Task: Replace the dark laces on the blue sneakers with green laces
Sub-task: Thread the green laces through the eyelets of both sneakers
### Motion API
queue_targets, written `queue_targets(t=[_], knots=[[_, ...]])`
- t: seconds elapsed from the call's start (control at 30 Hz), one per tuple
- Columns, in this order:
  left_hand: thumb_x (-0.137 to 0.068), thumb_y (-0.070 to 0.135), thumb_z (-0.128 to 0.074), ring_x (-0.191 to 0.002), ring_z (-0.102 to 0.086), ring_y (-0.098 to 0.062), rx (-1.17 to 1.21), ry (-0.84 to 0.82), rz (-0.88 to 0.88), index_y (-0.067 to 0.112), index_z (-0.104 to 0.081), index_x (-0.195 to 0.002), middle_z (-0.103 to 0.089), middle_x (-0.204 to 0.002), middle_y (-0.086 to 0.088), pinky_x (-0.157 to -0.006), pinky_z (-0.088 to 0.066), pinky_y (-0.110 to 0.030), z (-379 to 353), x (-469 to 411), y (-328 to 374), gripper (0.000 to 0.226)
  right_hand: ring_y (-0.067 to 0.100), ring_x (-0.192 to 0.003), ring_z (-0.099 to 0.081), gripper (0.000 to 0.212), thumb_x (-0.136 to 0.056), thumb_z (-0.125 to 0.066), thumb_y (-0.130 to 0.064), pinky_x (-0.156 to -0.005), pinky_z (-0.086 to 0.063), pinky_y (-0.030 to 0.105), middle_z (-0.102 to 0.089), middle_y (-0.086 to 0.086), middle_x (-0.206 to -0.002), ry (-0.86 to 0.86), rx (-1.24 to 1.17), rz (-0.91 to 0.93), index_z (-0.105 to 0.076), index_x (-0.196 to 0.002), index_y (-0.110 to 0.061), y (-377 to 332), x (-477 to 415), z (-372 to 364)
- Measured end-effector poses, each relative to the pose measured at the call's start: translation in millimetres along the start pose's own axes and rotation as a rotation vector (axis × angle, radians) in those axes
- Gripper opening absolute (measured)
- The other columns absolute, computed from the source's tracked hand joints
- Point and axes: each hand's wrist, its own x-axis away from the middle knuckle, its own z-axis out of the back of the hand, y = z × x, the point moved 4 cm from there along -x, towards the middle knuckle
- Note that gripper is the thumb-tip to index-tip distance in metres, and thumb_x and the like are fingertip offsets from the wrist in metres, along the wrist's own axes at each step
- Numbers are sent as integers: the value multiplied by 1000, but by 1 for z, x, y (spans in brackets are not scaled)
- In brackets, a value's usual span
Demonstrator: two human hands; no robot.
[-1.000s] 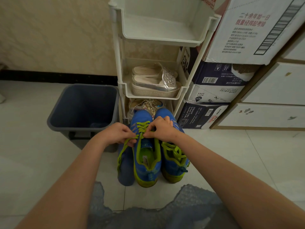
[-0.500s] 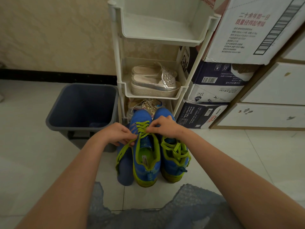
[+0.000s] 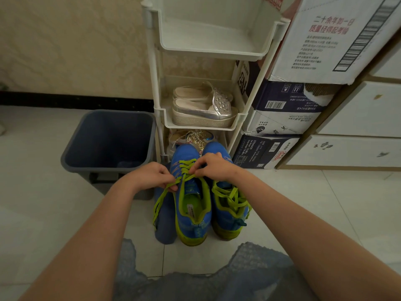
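Two blue sneakers with yellow-green trim stand side by side on the floor, toes toward the rack. The left sneaker [image 3: 191,213] carries a green lace [image 3: 161,198] crossed over its front eyelets, with one loose end hanging down its left side. My left hand [image 3: 149,175] pinches that loose end beside the shoe. My right hand [image 3: 213,165] pinches the lace over the middle of the same shoe's lacing. The right sneaker [image 3: 230,216] has a green lace lying loosely across its opening. A dark blue insole-like piece [image 3: 165,222] lies left of the left sneaker.
A grey bin [image 3: 108,140] stands to the left of the shoes. Behind them is a white plastic rack [image 3: 204,51] holding silver platform shoes [image 3: 204,109] and a glittery pair below. Stacked cardboard boxes [image 3: 282,105] and white drawers [image 3: 358,118] fill the right side.
Both hands stay at the left sneaker's lacing. The left hand has drawn the loose lace end slightly out to the left; the right hand has shifted a little on the crossing.
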Motion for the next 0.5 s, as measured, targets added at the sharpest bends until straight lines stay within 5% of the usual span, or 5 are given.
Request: queue_targets(t=[0.13,0.27,0.37,0.5], knots=[[-88,7,-61,-73,-71,-6,-19,1,25,7,-66,-82,-75,-77,-3,-67,-54,-13,-1,-2,2,8,21,-113,-56,26,-92,-53,-11,-111,-31,41,-67,-5,-109,89,-260,-16,-71,-84,-28,9,6,17],[-89,25,-63,-90,-70,-13,-61,-29,39,13,-70,-96,-76,-88,-1,-100,-43,-39,0,-2,0,16,15,-113,-54,15,-92,-57,-27,-114,-25,44,-68,-9,-107,77,-190,25,-72,-89,-31,12,10,22],[-90,35,-61,-93,-67,-12,-110,-28,53,15,-71,-100,-74,-94,1,-80,-43,-29,-1,-1,4,25,21,-115,-48,15,-89,-59,-45,-109,-22,39,-68,-8,-108,43,-20,64,-70,-90,-35,8,7,11],[-92,22,-59,-76,-65,-5,-98,-23,56,12,-68,-90,-70,-86,0,-56,-46,-12,-5,-2,6,13,28,-110,-35,17,-87,-60,-48,-99,-31,42,-55,3,-107,39,142,33,-69,-93,-35,-2,6,3]])
